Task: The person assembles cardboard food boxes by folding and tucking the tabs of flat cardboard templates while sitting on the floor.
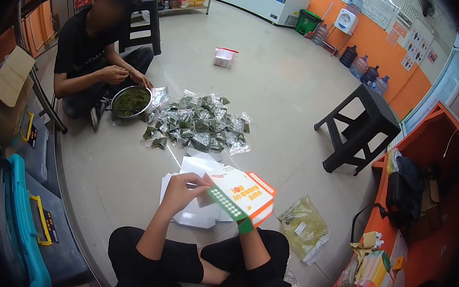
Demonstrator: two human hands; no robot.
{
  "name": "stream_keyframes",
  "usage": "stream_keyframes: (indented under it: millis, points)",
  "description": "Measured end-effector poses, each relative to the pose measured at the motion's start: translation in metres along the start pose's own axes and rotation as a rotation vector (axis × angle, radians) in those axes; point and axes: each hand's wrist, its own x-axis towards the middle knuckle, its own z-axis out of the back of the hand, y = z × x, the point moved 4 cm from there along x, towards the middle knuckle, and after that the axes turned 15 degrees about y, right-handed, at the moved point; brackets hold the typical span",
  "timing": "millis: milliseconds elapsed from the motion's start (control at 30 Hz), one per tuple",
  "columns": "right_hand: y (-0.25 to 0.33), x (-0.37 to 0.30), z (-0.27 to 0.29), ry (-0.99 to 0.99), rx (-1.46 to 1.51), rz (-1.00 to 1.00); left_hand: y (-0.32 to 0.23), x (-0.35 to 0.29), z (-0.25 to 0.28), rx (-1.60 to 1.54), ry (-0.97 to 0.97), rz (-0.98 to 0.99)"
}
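Note:
In front of my crossed legs is a partly folded carton (243, 192), white with orange and green edges. My left hand (183, 191) pinches its left edge between thumb and fingers. My right forearm (253, 249) reaches up behind the carton's lower right corner, and the carton hides that hand's fingers. Under and beyond the left hand, flat white card pieces (194, 214) lie in an overlapping stack on the floor. Past them spreads a heap of small clear packets with green leaf-wrapped pieces (199, 122).
A seated person (94, 52) works at far left beside a metal bowl of green leaves (131, 102). A clear bag (305, 227) lies to my right. A black stool (359, 129) stands farther right, a blue-lidded bin (23, 224) at left, orange shelving (424, 132) at right.

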Motion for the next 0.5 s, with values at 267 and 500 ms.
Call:
stream_keyframes:
  millis: [267, 500]
  points:
    - [0.008, -0.006, -0.003, 0.04, -0.109, 0.048, 0.018, 0.005, 0.0, -0.145, 0.032, -0.005]
    - [0.011, -0.002, -0.017, 0.036, -0.433, 0.321, 0.05, 0.012, 0.002, -0.128, -0.109, 0.062]
